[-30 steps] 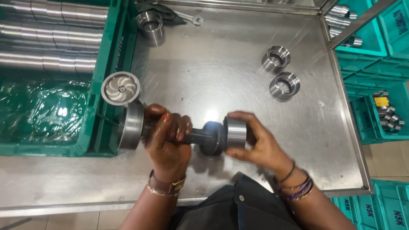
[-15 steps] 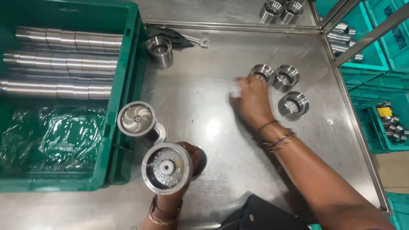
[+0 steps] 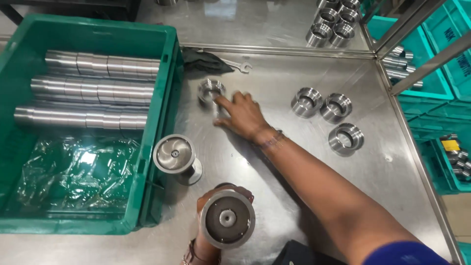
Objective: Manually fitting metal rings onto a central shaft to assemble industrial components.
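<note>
Right hand (image 3: pixel 243 115): stretched far across the desk (image 3: pixel 274 162), fingers spread narrow and flat, tips touching a steel ring (image 3: pixel 211 91); not closed on it.
Left hand (image 3: pixel 216 206): near the body, wrapped around a flanged steel assembly (image 3: pixel 227 218) held upright, disc facing up.
Beside left hand: a second flanged piece (image 3: pixel 175 156) stands just beyond it, against the green crate (image 3: pixel 167 59).
Beyond right wrist: three more rings (image 3: pixel 326 108).
Step, judged: reaching for a ring; fingers need to close on it.
</note>
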